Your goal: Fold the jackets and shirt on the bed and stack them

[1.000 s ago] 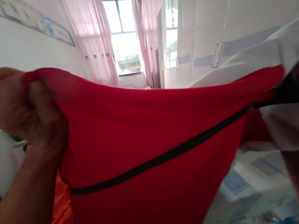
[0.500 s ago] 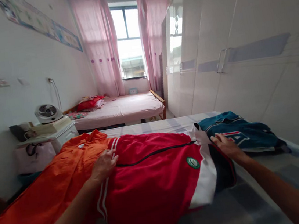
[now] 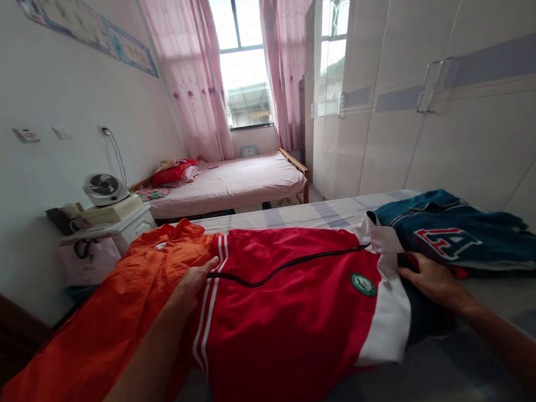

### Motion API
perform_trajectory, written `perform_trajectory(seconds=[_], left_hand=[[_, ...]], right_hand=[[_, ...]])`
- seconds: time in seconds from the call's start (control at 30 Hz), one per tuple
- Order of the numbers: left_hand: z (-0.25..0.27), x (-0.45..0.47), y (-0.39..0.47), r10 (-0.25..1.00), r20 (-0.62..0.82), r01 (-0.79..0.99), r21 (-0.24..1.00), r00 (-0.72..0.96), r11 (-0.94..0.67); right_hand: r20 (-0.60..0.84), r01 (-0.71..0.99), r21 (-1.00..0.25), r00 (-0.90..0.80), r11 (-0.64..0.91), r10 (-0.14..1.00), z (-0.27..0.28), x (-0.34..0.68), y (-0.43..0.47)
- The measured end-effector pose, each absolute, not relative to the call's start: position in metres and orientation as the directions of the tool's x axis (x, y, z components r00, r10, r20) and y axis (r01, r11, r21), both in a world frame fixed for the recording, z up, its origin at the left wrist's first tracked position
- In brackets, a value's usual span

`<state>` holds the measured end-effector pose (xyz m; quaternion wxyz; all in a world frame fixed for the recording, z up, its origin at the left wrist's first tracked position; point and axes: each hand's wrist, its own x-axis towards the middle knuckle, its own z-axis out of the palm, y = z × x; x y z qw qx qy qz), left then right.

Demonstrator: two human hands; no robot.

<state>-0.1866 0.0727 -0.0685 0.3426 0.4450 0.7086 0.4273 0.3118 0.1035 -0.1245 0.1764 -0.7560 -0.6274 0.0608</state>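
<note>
A red jacket (image 3: pixel 293 310) with a white collar, a black zip and a round green badge lies flat, its collar to the right. My left hand (image 3: pixel 195 290) closes on the white-striped hem at its left end; some of its fingers are hidden. Beyond the collar my right hand (image 3: pixel 431 279) grips black cloth (image 3: pixel 420 309) that shows at the jacket's right end. Whether this cloth belongs to the jacket I cannot tell. An orange garment (image 3: pixel 111 329) spreads out left of the jacket, against its hem.
The garments lie on a bed with a checked sheet (image 3: pixel 300 213). A folded teal garment (image 3: pixel 481 224) with a letter A is at the right. Farther off are a pink-sheeted bed (image 3: pixel 240 181), a fan (image 3: pixel 105 187) on a cabinet, and a white wardrobe (image 3: pixel 424 32) along the right.
The whole view has shifted, so the scene sits farther right and a little higher. My right hand has moved slightly nearer along the black cloth. The jacket lies much the same.
</note>
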Motion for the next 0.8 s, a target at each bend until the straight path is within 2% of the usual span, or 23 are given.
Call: perform_trajectory(seconds=[0.1,0.27,0.37,0.53,0.7,0.8], left_hand=[[-0.065,-0.169,0.078,0.955,-0.099,0.321,0.928,-0.280,0.191],[-0.077,-0.121,0.084,0.948,0.139,0.455,0.891,-0.287,0.007],[-0.085,-0.103,0.087,0.939,0.182,0.526,0.851,-0.291,-0.002],[-0.083,-0.119,0.091,0.941,0.084,0.512,0.853,-0.327,0.102],[-0.080,-0.138,0.084,0.972,-0.097,0.370,0.913,-0.212,0.172],[-0.072,-0.145,0.082,0.970,-0.128,0.294,0.937,-0.208,0.187]], right_hand=[[0.149,0.913,-0.384,0.206,-0.136,0.967,-0.122,0.311,0.107],[0.150,0.912,-0.385,0.209,-0.137,0.967,-0.124,0.302,0.105],[0.167,0.922,-0.368,0.191,-0.118,0.967,-0.128,0.302,0.104],[0.139,0.910,-0.400,0.181,-0.112,0.974,-0.133,0.310,0.108],[0.141,0.899,-0.425,0.180,-0.104,0.973,-0.132,0.307,0.118],[0.134,0.868,-0.485,0.195,-0.107,0.972,-0.120,0.300,0.120]])
